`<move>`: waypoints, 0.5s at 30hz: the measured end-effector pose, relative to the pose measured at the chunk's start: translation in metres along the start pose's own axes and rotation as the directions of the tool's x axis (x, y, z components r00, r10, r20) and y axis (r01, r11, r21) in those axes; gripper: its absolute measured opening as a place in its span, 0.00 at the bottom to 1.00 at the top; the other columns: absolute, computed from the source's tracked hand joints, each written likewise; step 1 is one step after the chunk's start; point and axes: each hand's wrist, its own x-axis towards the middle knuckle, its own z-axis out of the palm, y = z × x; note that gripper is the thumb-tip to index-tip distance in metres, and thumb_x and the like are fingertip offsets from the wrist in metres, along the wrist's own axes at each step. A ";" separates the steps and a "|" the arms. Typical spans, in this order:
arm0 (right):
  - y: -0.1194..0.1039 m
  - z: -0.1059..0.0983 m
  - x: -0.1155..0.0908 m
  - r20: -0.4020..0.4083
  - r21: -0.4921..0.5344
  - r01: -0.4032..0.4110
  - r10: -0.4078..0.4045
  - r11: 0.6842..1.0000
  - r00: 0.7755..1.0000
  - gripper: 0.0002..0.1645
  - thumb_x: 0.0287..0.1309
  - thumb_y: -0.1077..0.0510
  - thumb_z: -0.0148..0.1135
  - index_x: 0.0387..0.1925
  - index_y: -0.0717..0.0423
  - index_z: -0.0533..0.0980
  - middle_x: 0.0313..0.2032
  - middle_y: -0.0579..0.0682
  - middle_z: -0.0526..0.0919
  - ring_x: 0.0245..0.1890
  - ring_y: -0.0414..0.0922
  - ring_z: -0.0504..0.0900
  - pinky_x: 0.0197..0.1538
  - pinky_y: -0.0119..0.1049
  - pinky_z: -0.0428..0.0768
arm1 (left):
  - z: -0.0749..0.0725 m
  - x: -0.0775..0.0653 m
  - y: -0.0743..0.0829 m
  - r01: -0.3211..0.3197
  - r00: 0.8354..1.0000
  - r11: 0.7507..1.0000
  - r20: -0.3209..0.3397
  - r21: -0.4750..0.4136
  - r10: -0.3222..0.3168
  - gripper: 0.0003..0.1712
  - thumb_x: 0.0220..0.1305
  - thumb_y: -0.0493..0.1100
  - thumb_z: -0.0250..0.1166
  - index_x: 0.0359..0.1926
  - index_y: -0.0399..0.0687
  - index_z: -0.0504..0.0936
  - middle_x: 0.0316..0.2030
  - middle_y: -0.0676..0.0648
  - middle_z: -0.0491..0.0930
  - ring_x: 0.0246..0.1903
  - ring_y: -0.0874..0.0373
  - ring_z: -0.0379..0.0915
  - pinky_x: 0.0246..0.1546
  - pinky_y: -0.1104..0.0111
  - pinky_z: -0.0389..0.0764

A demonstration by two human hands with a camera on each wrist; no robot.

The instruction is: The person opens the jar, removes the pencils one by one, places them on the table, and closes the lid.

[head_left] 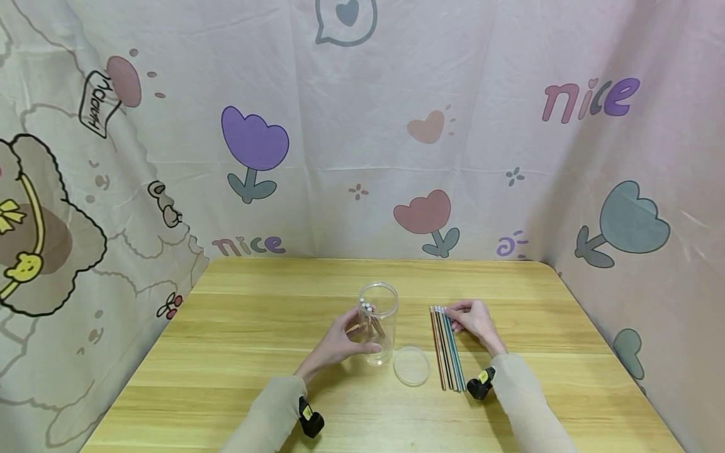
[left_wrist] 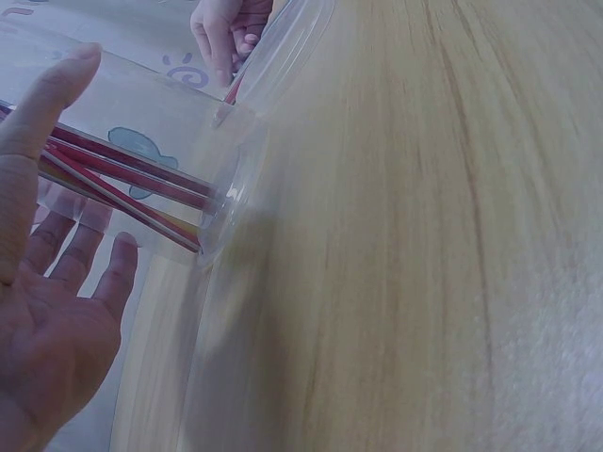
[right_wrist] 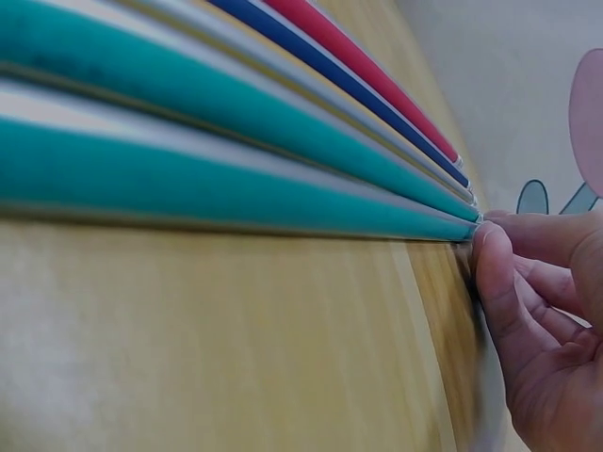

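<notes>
Head view: a clear plastic jar [head_left: 378,322] stands upright at the middle of the wooden table [head_left: 255,352], with a few pencils leaning inside it, their white eraser ends near its mouth. The left hand [head_left: 340,343] cups the jar's left side, fingers curved round the wall and grasping it. Its round clear lid [head_left: 411,365] lies flat just to the lower right of the jar. Right of the lid a row of pencils [head_left: 447,348] lies side by side, running toward the lower edge of the frame. The right hand [head_left: 471,319] sits at the row's far end, fingertips on the eraser tips.

Left wrist view: the palm [left_wrist: 47,330] fills the lower left, fingers spread along the jar's [left_wrist: 188,160] clear wall; red and dark pencils [left_wrist: 122,184] show through it, resting against the base.

Right wrist view: teal, blue and red pencils [right_wrist: 236,141] stretch from the left to the fingertips [right_wrist: 495,254] at the right, which pinch at the end of the nearest teal one.

To do this well, I judge the pinch should separate one pencil without disturbing its neighbours, while the left hand keeps the jar steady and upright.
</notes>
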 end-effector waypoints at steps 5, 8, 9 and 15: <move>-0.002 -0.002 -0.001 0.005 0.013 0.002 -0.002 1.000 1.000 0.16 0.63 0.65 0.65 0.46 0.77 0.79 0.24 0.53 0.86 0.17 0.37 0.80 0.23 0.29 0.86 | 0.000 0.000 0.000 0.003 1.000 1.000 -0.002 0.002 -0.003 0.42 0.52 0.37 0.78 0.68 0.43 0.71 0.68 0.38 0.72 0.68 0.40 0.68 0.73 0.48 0.68; -0.003 -0.003 -0.002 0.007 0.016 0.004 -0.004 1.000 1.000 0.15 0.64 0.66 0.64 0.47 0.77 0.79 0.25 0.53 0.86 0.18 0.37 0.80 0.23 0.29 0.85 | 0.000 0.000 0.000 0.005 1.000 1.000 -0.003 0.004 -0.005 0.42 0.52 0.37 0.78 0.68 0.43 0.71 0.68 0.38 0.71 0.68 0.40 0.68 0.73 0.48 0.68; -0.004 -0.003 -0.002 0.007 0.019 0.004 -0.004 1.000 1.000 0.15 0.64 0.66 0.63 0.47 0.77 0.79 0.25 0.54 0.86 0.18 0.37 0.80 0.23 0.29 0.85 | 0.000 0.000 -0.001 0.006 1.000 1.000 -0.004 0.004 -0.006 0.42 0.52 0.37 0.78 0.68 0.43 0.71 0.68 0.38 0.71 0.68 0.40 0.68 0.73 0.48 0.68; -0.012 -0.005 -0.004 -0.006 0.020 0.008 -0.008 1.000 1.000 0.15 0.63 0.68 0.63 0.49 0.76 0.78 0.28 0.59 0.87 0.19 0.39 0.80 0.24 0.29 0.85 | 0.001 0.000 -0.001 0.007 1.000 1.000 -0.007 0.006 -0.007 0.42 0.52 0.37 0.78 0.68 0.43 0.71 0.68 0.38 0.72 0.68 0.40 0.68 0.73 0.48 0.68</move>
